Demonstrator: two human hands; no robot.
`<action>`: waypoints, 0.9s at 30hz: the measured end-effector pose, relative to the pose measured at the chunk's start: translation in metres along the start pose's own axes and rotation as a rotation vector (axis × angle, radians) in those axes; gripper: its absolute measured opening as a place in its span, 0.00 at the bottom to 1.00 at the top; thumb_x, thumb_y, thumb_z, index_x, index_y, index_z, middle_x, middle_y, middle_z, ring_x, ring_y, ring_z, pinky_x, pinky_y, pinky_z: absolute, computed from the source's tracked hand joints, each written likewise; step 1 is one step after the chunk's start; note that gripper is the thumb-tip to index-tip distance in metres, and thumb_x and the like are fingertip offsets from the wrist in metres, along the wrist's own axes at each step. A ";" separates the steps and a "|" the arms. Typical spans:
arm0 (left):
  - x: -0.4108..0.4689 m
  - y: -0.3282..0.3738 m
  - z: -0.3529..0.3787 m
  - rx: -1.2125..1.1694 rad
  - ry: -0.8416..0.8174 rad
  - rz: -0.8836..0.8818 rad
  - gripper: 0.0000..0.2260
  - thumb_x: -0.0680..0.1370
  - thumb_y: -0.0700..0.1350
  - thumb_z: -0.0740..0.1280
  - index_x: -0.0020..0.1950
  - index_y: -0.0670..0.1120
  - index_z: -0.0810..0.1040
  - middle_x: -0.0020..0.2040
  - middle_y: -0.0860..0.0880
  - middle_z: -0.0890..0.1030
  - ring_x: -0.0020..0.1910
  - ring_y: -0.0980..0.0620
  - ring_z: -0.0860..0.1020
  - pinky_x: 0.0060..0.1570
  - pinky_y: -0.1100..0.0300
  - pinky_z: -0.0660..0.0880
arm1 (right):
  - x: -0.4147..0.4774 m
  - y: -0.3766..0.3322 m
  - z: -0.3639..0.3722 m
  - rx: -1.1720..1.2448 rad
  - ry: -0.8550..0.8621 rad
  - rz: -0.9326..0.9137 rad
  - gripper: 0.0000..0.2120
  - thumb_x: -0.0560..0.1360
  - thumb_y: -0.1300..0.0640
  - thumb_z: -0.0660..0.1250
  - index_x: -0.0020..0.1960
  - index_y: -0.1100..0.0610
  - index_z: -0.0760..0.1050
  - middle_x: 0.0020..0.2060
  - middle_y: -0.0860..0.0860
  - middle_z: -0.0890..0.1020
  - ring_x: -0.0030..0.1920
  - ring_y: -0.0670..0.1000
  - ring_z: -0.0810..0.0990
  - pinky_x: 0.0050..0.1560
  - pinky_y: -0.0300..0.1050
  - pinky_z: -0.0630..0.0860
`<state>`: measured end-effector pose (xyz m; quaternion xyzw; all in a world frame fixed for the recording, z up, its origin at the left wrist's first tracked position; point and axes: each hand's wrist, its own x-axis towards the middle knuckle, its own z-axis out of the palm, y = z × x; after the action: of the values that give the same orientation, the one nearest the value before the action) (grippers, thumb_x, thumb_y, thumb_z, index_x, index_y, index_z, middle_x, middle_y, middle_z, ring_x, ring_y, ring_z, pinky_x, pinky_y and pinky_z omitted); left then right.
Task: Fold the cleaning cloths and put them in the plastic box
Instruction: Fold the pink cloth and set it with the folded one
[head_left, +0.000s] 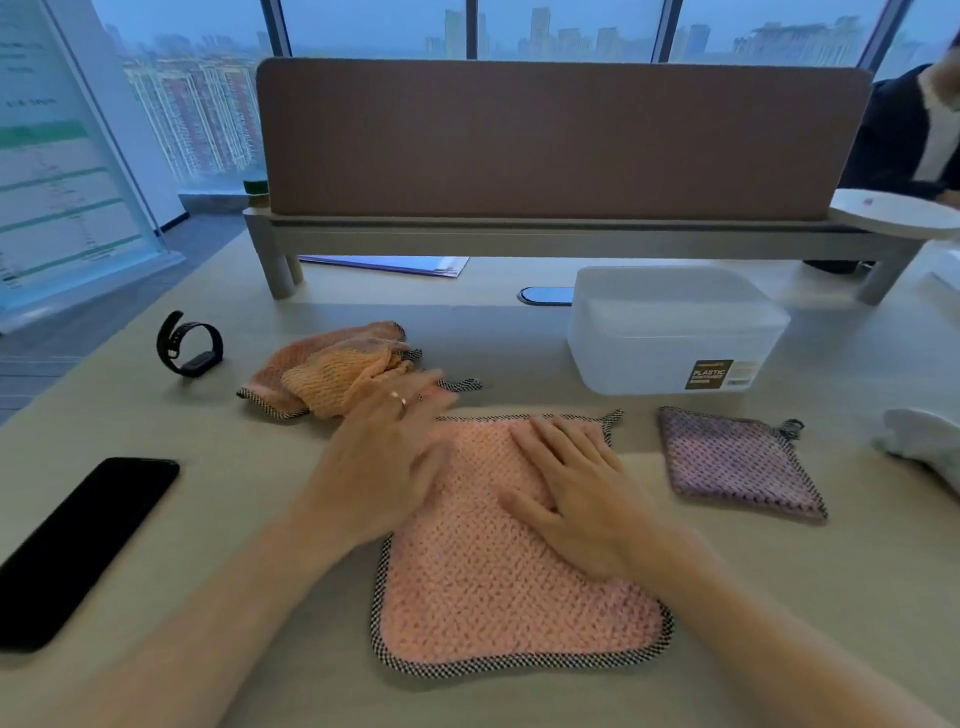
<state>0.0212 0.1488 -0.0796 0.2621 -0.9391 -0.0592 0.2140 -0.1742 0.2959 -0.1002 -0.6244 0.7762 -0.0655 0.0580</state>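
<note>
Pink cloth (519, 597): I see it spread flat on the table (249, 519) under both hands. It is square with rounded corners, a nubby waffle weave and black-and-white checked trim, with a small loop at the far right corner.
Right hand (571, 493): palm down on the cloth's far half, fingers straight and slightly spread, pressing the pile.
Left hand (384, 467): blurred, with straight fingers close together over the cloth's far left corner. I cannot tell whether it touches. There is a thin ring (402, 400) on one finger.
Phone (83, 545): well left of the left hand, a glossy black slab lying flat.
Purple cloth (737, 462): near the right hand, on its right. It is a smaller flat square with the same weave and trim.
Orange cloth (332, 379): just beyond the left fingertips, a crumpled heap of net-like weave.
Watch (189, 345): beyond and left of the left hand, a black band curled in a loop and standing on edge.
Box (670, 332): beyond the right hand, well apart from it. It is translucent white plastic with rounded corners, a lid on top and a brown label on the front.
Divider (561, 140): farthest, a brown felt panel with rounded corners.
</note>
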 end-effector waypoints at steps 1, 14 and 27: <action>-0.008 0.010 0.002 -0.023 -0.051 0.030 0.25 0.82 0.58 0.60 0.78 0.54 0.67 0.80 0.55 0.63 0.80 0.54 0.58 0.80 0.52 0.55 | 0.000 -0.001 -0.001 0.014 0.028 -0.002 0.37 0.79 0.28 0.43 0.83 0.44 0.44 0.83 0.46 0.44 0.82 0.48 0.38 0.81 0.53 0.38; -0.024 0.019 0.007 -0.298 -0.070 0.005 0.26 0.80 0.61 0.62 0.78 0.55 0.68 0.79 0.57 0.64 0.80 0.60 0.57 0.79 0.54 0.56 | -0.004 -0.005 0.009 0.130 0.168 -0.072 0.36 0.79 0.28 0.43 0.82 0.44 0.53 0.83 0.45 0.52 0.82 0.48 0.47 0.82 0.57 0.46; -0.114 0.022 -0.039 -0.175 -0.210 0.231 0.10 0.79 0.45 0.71 0.57 0.58 0.81 0.56 0.62 0.81 0.55 0.64 0.78 0.55 0.63 0.75 | -0.130 0.017 -0.009 0.272 0.235 -0.281 0.10 0.76 0.43 0.70 0.54 0.44 0.75 0.54 0.35 0.74 0.56 0.41 0.75 0.59 0.44 0.76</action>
<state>0.1156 0.2262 -0.0813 0.1252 -0.9714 -0.1428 0.1424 -0.1643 0.4267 -0.0930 -0.7007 0.6672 -0.2493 0.0411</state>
